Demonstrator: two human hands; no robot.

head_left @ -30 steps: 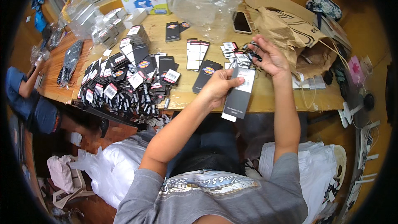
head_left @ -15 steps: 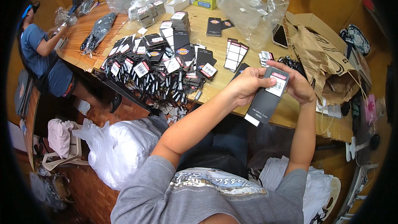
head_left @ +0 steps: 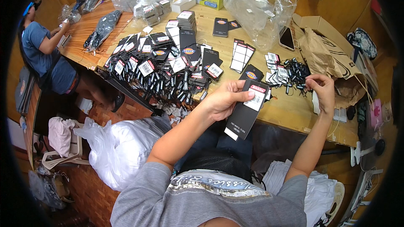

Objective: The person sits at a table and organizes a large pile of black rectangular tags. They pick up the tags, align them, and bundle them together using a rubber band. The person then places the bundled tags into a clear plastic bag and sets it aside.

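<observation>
My left hand (head_left: 225, 101) grips a black hang tag (head_left: 242, 117) between thumb and fingers. A white barcode sticker with a red strip is near its top, and a white edge sticks out below. Just behind it on the table lies another black hang tag (head_left: 251, 74) with a coloured oval emblem. My right hand (head_left: 322, 91) is at the right edge of a heap of black tag strings (head_left: 296, 72), thumb and forefinger pinched together. Whatever is between those fingertips is too small to make out. Small white barcode tags (head_left: 275, 69) lie beside the strings.
A big pile of strung hang tags (head_left: 147, 65) covers the table's left part, with stacked tags (head_left: 186, 20) behind. Sticker strips (head_left: 242, 54), a phone (head_left: 287, 38), clear plastic (head_left: 261, 8) and a paper bag (head_left: 324, 59) lie around. Another person (head_left: 42, 46) works at far left.
My right hand has left the hang tag and moved right to the black strings. My left hand, still holding the tag, has shifted left and nearer to me.
</observation>
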